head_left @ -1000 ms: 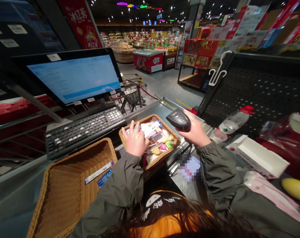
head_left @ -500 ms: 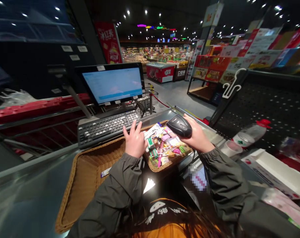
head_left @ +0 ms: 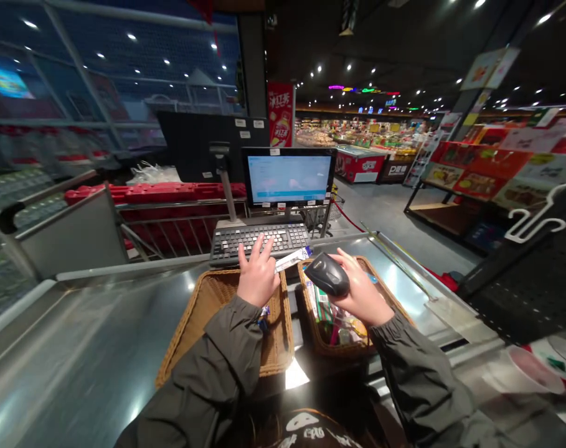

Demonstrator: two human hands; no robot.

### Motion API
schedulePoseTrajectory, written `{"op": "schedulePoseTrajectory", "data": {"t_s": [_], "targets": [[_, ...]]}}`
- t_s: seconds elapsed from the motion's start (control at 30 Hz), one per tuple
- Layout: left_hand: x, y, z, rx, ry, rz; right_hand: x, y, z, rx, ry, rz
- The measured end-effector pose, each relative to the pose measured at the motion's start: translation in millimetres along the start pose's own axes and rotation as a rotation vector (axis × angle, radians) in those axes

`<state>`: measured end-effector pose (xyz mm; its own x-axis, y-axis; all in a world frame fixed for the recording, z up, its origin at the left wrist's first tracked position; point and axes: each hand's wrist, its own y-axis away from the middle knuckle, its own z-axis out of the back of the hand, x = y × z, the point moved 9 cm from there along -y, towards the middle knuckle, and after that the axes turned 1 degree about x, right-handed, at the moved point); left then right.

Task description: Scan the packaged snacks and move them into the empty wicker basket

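My left hand [head_left: 258,274] is above the far right part of the left wicker basket [head_left: 182,330], three fingers spread. A slim white packet with a blue end [head_left: 292,257] sticks out from its thumb side, apparently pinched there; the thumb is mostly hidden. My right hand [head_left: 360,292] grips a black barcode scanner [head_left: 328,274], its head pointing left toward the packet. Beneath the scanner stands the right wicker basket [head_left: 313,326], filled with small colourful wrapped snacks [head_left: 343,326]. A few blue-and-white packets [head_left: 264,317] lie in the left basket, partly behind my sleeve.
A keyboard [head_left: 231,242] and a lit monitor [head_left: 289,180] stand behind the baskets on the metal counter [head_left: 91,330]. To the right are a white hanger [head_left: 537,218] and a plastic cup [head_left: 530,367]. A red-filled cart [head_left: 170,211] is beyond the counter.
My view has turned left, so the scene sits further right. My left hand and the packet have shifted left, from the right basket's edge to over the left basket. The scanner stays in my right hand.
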<state>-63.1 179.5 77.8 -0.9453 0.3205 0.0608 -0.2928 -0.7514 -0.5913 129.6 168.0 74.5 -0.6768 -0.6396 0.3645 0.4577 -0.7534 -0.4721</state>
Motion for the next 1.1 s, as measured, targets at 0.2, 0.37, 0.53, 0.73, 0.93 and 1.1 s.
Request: {"op": "schedulePoseTrajectory", "data": {"t_s": [0.2, 0.37, 0.53, 0.73, 0.93, 1.1], "targets": [[24.1, 3.0, 2.2, 0.001, -0.063, 0.022, 3.7, -9.3, -31.1, 0.095, 0.015, 0.007], [32.5, 2.4, 2.8, 0.01, -0.109, 0.03, 4.0, -14.9, -34.3, 0.115, 0.002, 0.003], [35.3, 2.4, 1.7, 0.011, -0.124, 0.032, 7.0, -15.4, -34.6, 0.134, -0.019, 0.007], [38.8, 3.3, 0.1, -0.003, -0.123, 0.034, 11.3, -15.9, -34.0, 0.143, -0.025, 0.023], [40.5, 4.9, 2.5, -0.023, -0.12, 0.029, 11.2, -16.3, -34.5, 0.152, -0.055, 0.008], [41.1, 4.8, 3.7, -0.004, -0.117, 0.037, 9.2, -15.8, -36.1, 0.155, -0.057, 0.008]]}}
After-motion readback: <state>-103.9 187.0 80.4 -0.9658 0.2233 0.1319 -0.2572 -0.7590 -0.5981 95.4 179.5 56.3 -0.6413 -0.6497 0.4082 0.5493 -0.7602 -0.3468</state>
